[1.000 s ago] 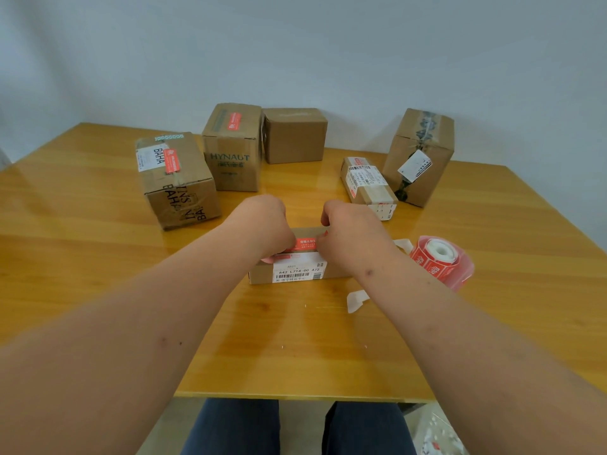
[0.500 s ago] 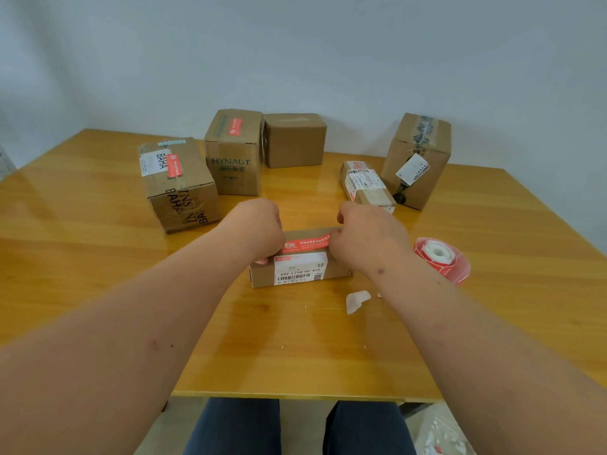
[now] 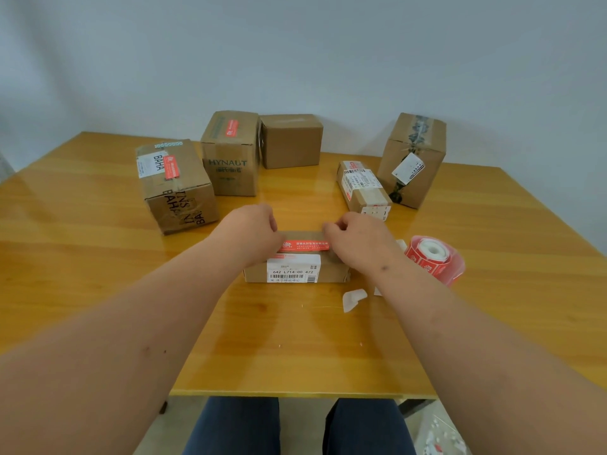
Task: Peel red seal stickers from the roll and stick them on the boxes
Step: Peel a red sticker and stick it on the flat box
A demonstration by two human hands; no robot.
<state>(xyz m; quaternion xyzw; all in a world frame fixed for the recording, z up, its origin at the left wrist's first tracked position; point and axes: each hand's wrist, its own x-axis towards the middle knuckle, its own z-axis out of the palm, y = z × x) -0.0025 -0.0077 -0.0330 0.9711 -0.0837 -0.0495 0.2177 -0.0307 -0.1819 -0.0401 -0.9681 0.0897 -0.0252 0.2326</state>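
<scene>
The desk (image 3: 98, 290) fills the lower frame, with five boxes along its far side. Of those, the left box (image 3: 174, 188) and the Hynaut box (image 3: 230, 156) carry red seals; on the plain box (image 3: 290, 141), the tall box (image 3: 412, 159) and the flat box (image 3: 363, 188) I see none for certain. At frame centre lies the near box (image 3: 295, 267), with a red sticker (image 3: 303, 246) laid across its top. The left hand (image 3: 249, 231) has its grip curled at the sticker's left end, the right hand (image 3: 358, 241) at its right end; whether fingers pinch or press there I cannot tell. The step looks like smoothing this seal down. Next calls for reaching right to the roll (image 3: 433, 257), just beside the right wrist, and peeling another. Backing scraps (image 3: 353, 298) lie in front of the near box.
</scene>
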